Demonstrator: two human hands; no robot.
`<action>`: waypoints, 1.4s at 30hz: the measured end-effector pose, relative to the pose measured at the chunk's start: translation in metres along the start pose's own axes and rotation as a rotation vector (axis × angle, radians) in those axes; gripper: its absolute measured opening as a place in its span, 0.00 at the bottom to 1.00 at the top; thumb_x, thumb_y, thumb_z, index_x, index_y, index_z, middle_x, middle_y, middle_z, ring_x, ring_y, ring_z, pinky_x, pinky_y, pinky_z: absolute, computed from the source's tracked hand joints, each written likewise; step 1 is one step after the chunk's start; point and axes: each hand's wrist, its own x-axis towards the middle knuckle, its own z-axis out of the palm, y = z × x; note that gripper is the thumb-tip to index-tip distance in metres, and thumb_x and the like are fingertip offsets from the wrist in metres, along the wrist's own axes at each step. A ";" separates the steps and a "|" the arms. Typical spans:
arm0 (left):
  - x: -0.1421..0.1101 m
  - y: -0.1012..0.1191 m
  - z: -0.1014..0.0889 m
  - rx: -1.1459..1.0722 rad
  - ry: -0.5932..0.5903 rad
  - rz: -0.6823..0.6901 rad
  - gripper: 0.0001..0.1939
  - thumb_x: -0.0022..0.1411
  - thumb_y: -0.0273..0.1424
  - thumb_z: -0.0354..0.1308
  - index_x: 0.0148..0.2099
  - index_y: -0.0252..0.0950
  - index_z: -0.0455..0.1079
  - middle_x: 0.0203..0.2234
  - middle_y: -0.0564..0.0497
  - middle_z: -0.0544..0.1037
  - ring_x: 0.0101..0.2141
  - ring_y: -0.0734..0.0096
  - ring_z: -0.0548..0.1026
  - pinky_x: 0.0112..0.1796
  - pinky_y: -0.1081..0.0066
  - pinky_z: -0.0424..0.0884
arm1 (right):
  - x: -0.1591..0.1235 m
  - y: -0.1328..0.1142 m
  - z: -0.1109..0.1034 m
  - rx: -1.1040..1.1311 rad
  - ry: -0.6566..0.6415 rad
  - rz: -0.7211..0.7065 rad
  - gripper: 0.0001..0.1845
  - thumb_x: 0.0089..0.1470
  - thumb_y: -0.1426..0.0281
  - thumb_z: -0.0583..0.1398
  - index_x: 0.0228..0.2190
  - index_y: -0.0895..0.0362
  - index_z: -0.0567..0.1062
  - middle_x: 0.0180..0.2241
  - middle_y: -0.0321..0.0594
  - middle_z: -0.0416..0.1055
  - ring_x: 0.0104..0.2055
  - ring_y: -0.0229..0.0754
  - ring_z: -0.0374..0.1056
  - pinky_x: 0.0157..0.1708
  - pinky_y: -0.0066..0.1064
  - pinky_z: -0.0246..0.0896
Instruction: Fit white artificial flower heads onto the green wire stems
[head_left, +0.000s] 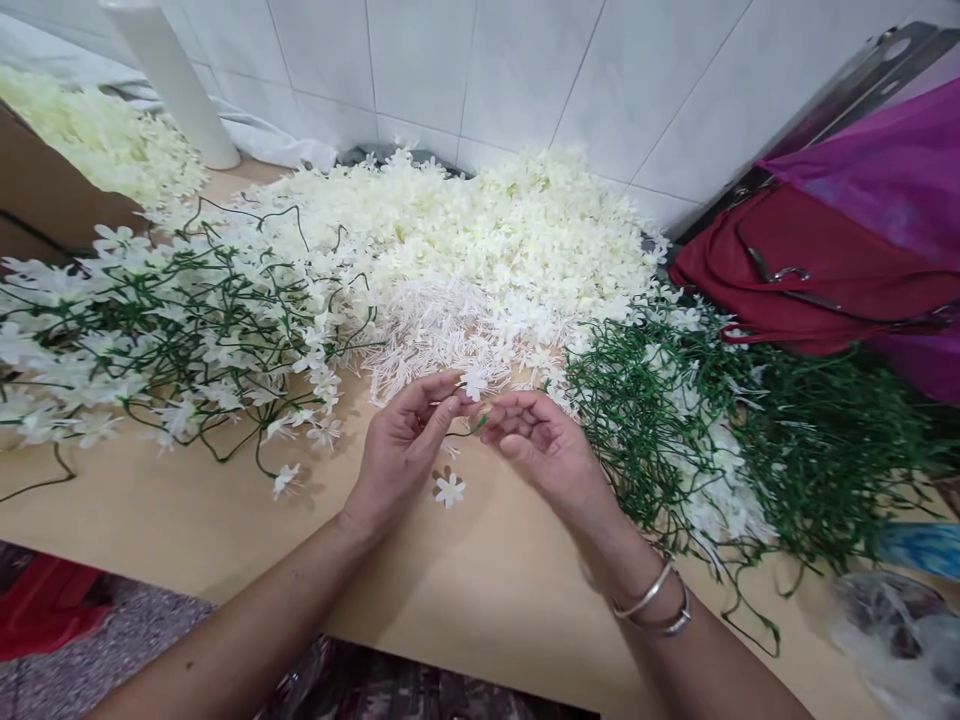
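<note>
Between thumb and fingers, my left hand pinches a green artificial flower stem with a white blossom on it. Close beside the stem's green tip is my right hand, its fingers curled; whether they grip anything is hidden. Below the hands a single white flower lies on the table. Just beyond them spreads a heap of thin white stamens. To the right of my right hand lies a tangle of bare green stems.
Assembled white flowers on green stems are piled at the left. Pale loose petals are heaped along the tiled wall. A red bag stands at the right, a plastic bag at the lower right, and a white roll at the back left.
</note>
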 end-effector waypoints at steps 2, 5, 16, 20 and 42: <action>-0.001 0.000 0.000 0.025 -0.007 0.019 0.19 0.66 0.40 0.67 0.54 0.35 0.74 0.42 0.46 0.85 0.44 0.61 0.85 0.47 0.66 0.80 | -0.001 -0.001 0.002 -0.043 -0.037 -0.014 0.23 0.50 0.59 0.75 0.45 0.50 0.77 0.39 0.38 0.79 0.41 0.41 0.75 0.50 0.38 0.72; -0.002 -0.001 0.001 0.047 -0.047 0.042 0.19 0.67 0.39 0.65 0.55 0.35 0.74 0.44 0.45 0.85 0.45 0.62 0.85 0.48 0.66 0.81 | -0.002 -0.002 0.007 -0.083 -0.047 -0.046 0.19 0.52 0.62 0.74 0.44 0.50 0.79 0.39 0.38 0.78 0.42 0.40 0.74 0.50 0.38 0.72; 0.001 0.003 0.001 -0.017 -0.044 0.005 0.17 0.67 0.38 0.66 0.53 0.35 0.73 0.42 0.46 0.86 0.44 0.65 0.85 0.49 0.68 0.79 | 0.002 -0.005 0.005 0.000 0.031 0.019 0.10 0.52 0.64 0.74 0.33 0.52 0.80 0.32 0.35 0.80 0.33 0.38 0.75 0.42 0.35 0.74; 0.001 0.007 -0.001 -0.056 -0.023 0.011 0.17 0.66 0.37 0.68 0.52 0.35 0.73 0.40 0.47 0.86 0.41 0.66 0.86 0.48 0.68 0.79 | 0.003 0.000 0.001 -0.005 0.100 -0.006 0.10 0.53 0.63 0.73 0.33 0.52 0.79 0.32 0.35 0.80 0.32 0.38 0.76 0.40 0.34 0.74; -0.003 0.006 -0.006 0.276 0.070 0.217 0.10 0.70 0.36 0.62 0.49 0.37 0.74 0.45 0.45 0.83 0.47 0.64 0.82 0.51 0.64 0.77 | 0.007 0.001 -0.004 -0.031 0.396 -0.168 0.13 0.47 0.64 0.75 0.30 0.51 0.77 0.33 0.36 0.78 0.36 0.40 0.74 0.42 0.35 0.72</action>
